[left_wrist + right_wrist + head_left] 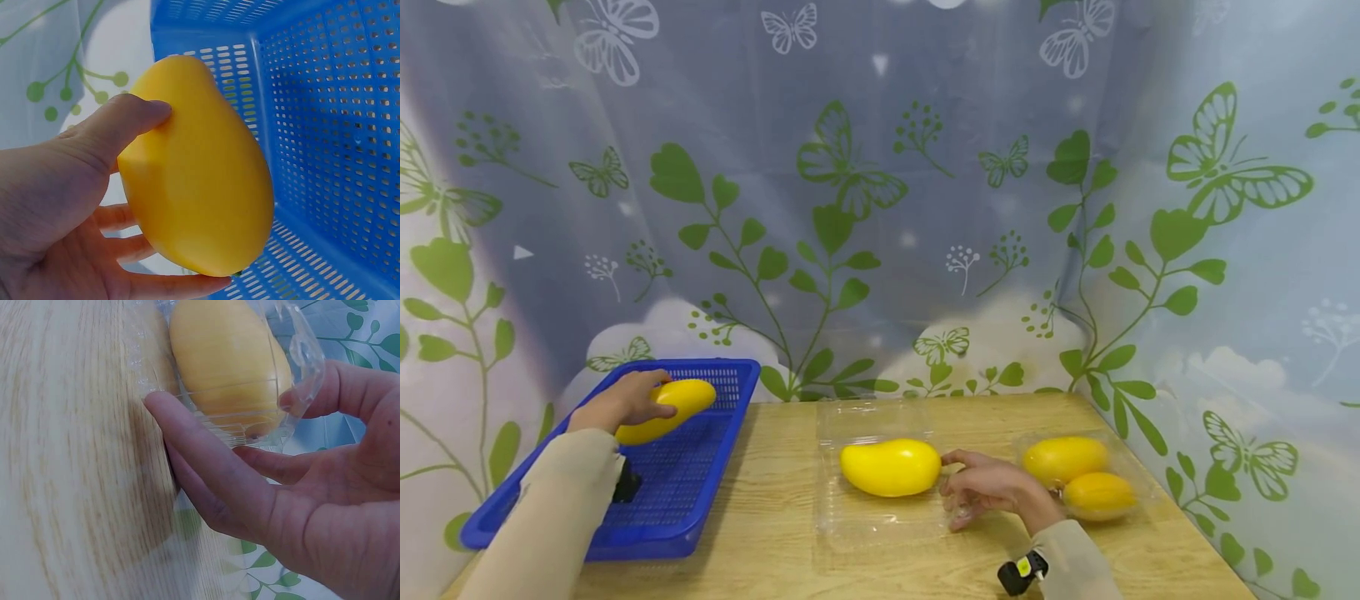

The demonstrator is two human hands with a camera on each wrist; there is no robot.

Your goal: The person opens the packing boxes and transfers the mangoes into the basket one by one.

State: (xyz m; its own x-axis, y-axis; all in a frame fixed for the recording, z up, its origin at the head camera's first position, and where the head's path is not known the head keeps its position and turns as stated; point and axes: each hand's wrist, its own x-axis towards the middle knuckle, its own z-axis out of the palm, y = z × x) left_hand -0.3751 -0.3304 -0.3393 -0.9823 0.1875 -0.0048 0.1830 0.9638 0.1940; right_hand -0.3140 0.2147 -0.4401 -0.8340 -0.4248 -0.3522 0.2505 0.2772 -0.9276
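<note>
My left hand (pixel 628 402) grips a yellow mango (pixel 688 398) over a blue plastic basket (pixel 722 500). In the left wrist view, the thumb lies across the mango (pixel 206 175) and the other fingers reach round behind and under it. At the table's middle, a clear plastic clamshell box (pixel 850 525) lies with its lid (pixel 857 421) back, a second mango (pixel 891 468) inside. My right hand (pixel 988 487) holds the box's right end, fingertips at its rim and side wall in the right wrist view.
A second clear box with two mangoes (pixel 1066 460) stands right of my right hand, near the table's right edge. The wooden table (pixel 775 533) meets a curtain (pixel 880 250) printed with butterflies and leaves at the back and right. The basket stands at the left.
</note>
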